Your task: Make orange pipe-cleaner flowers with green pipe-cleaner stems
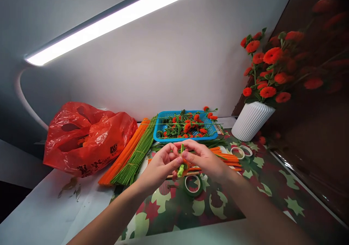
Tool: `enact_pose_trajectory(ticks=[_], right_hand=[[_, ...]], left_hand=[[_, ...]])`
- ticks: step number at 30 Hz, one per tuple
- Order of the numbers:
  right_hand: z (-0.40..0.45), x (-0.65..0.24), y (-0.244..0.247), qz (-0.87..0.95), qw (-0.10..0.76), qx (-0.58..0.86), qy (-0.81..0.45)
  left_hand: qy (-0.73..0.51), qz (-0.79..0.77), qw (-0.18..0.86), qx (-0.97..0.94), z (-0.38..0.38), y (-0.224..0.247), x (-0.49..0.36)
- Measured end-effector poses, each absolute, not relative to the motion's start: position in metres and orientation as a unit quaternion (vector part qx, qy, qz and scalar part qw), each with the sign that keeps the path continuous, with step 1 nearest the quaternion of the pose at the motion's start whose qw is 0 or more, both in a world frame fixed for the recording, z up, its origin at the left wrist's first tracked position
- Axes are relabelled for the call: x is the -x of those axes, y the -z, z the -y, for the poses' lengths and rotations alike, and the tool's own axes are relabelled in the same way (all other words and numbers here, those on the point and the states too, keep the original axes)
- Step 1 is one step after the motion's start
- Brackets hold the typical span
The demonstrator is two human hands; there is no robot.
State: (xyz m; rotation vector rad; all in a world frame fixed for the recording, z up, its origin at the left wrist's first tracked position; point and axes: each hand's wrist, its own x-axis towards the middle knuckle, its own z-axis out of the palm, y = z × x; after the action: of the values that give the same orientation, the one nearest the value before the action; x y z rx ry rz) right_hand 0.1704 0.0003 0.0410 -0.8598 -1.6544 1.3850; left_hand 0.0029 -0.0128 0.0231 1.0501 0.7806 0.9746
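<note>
In the middle of the view, both hands meet over the table around a small pipe-cleaner flower [181, 170] with a green fuzzy part and a bit of orange. My left hand [163, 164] pinches it between thumb and fingertips from one side. From the other side, the thumb and fingers of my right hand [205, 160] close on it. Part of the flower is hidden behind the fingers. Just below the hands, a roll of green floral tape [194, 185] lies on the patterned mat. Loose orange pipe cleaners [228, 158] lie behind the right hand.
A blue basket [163, 140] of orange flowers stands at the back. Left of it lie bundles of orange [125, 148] and green pipe cleaners [136, 161], beside a red plastic bag [89, 139]. At right are a white vase [252, 121] of flowers and tape rolls [237, 153]. A lamp [117, 25] hangs above.
</note>
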Motion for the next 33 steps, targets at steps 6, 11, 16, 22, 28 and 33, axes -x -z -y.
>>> enact_pose_trajectory(ticks=[6,11,16,22,28,33], right_hand=[[0.002,-0.161,-0.033,0.589,0.485,0.294,-0.576],[0.002,-0.163,-0.026,0.631,0.577,0.310,-0.416],[0.006,-0.165,-0.025,0.628,0.618,0.312,-0.355],[0.012,-0.160,-0.022,0.615,0.627,0.322,-0.354],[0.004,-0.172,-0.028,0.740,0.521,0.285,-0.315],[-0.006,-0.189,-0.043,0.834,0.376,0.300,-0.271]], left_hand=[[-0.433,-0.310,0.722,-0.441,0.008,-0.020,0.003],[-0.472,-0.267,0.733,-0.409,0.012,-0.022,-0.001],[-0.529,-0.254,0.703,-0.402,0.015,-0.018,-0.004],[-0.567,-0.320,0.587,-0.482,0.019,-0.014,-0.007],[-0.551,-0.358,0.619,-0.430,0.012,-0.015,-0.001],[-0.498,-0.380,0.629,-0.461,0.006,-0.017,0.000]])
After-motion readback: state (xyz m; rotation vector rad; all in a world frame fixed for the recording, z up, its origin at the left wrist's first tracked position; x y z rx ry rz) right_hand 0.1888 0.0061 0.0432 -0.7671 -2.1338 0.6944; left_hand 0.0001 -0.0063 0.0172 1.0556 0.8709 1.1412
